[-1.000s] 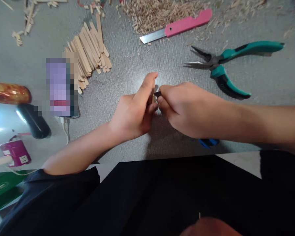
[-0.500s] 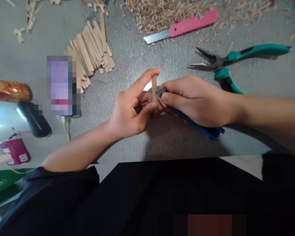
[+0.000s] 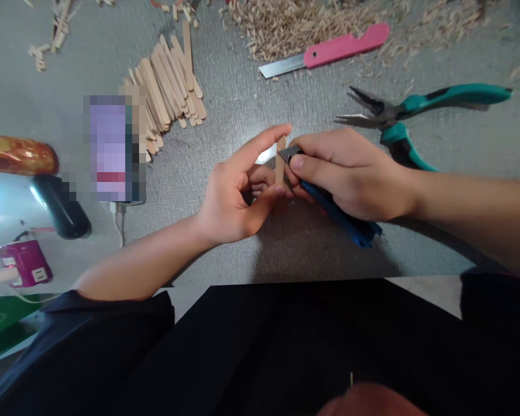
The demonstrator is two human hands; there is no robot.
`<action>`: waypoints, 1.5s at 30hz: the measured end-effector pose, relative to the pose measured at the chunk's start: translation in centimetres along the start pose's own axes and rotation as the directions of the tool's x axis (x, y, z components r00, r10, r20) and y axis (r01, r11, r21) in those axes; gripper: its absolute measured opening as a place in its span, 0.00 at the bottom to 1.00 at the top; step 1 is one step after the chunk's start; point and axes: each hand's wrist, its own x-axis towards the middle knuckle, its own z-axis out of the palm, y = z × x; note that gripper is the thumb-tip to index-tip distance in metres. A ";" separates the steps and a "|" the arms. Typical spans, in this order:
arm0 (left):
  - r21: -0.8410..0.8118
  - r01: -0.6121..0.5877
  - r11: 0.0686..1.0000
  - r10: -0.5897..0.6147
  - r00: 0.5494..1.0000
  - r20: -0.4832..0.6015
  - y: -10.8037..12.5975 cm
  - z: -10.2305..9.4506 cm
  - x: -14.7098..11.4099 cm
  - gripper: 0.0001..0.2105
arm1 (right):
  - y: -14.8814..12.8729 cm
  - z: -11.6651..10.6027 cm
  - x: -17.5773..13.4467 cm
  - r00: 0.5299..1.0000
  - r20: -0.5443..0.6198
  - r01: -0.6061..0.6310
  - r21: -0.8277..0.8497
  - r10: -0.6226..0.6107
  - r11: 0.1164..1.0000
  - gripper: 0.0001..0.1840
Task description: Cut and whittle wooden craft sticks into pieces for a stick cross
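Note:
My left hand (image 3: 238, 193) grips a short wooden craft stick (image 3: 279, 164) by its ends, between thumb and index finger, holding it upright above the table. My right hand (image 3: 351, 173) is closed around a blue utility knife (image 3: 346, 216). The knife's short metal blade (image 3: 289, 151) rests against the upper part of the stick, my right thumb close behind it. Fingers hide part of the knife's body. Beyond my hands lie a pink craft knife (image 3: 346, 46) with a bare blade and teal-handled needle-nose pliers (image 3: 387, 112) with their jaws apart.
A pile of craft sticks (image 3: 162, 86) lies at the upper left, beside a blurred phone (image 3: 108, 150) with a cable. Wood shavings (image 3: 286, 26) cover the far side. A dark rounded object (image 3: 60, 208) and a purple socket block (image 3: 26, 264) sit at the left.
The blade has moved up along the stick, from about its middle to nearer its upper end. The view has shifted slightly. Both hands keep their holds.

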 end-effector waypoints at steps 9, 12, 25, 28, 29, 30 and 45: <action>-0.156 0.018 0.988 -0.030 0.997 -0.074 0.8 0.4 0.3 0.31 | -0.1 0.3 -0.2 0.999 -0.037 -0.038 -0.085 0.035 0.996 0.23; -0.147 0.081 0.986 -0.096 0.990 -0.102 0.7 0.6 0.1 0.33 | -0.1 0.4 -0.2 0.997 -0.047 -0.063 -0.137 0.057 0.989 0.23; -0.121 0.157 0.980 -0.173 0.975 -0.139 1.8 1.0 0.6 0.15 | -0.2 0.9 -0.5 0.991 -0.115 -0.104 -0.299 0.073 0.949 0.22; -0.093 0.225 0.970 -0.238 0.956 -0.172 2.0 1.1 0.7 0.18 | -0.1 0.9 -0.6 0.990 -0.121 -0.104 -0.338 0.066 0.935 0.22; -0.089 0.239 0.967 -0.252 0.952 -0.176 2.1 1.1 0.7 0.19 | -0.1 0.9 -0.6 0.991 -0.118 -0.099 -0.342 0.061 0.934 0.22; -0.094 0.239 0.967 -0.252 0.952 -0.175 2.2 1.1 0.7 0.20 | 0.0 0.9 -0.6 0.991 -0.119 -0.094 -0.344 0.056 0.934 0.22; -0.033 0.191 0.981 -0.194 0.962 -0.192 2.6 1.2 1.0 0.18 | 0.2 1.1 -0.8 0.992 -0.126 -0.058 -0.324 0.018 0.944 0.21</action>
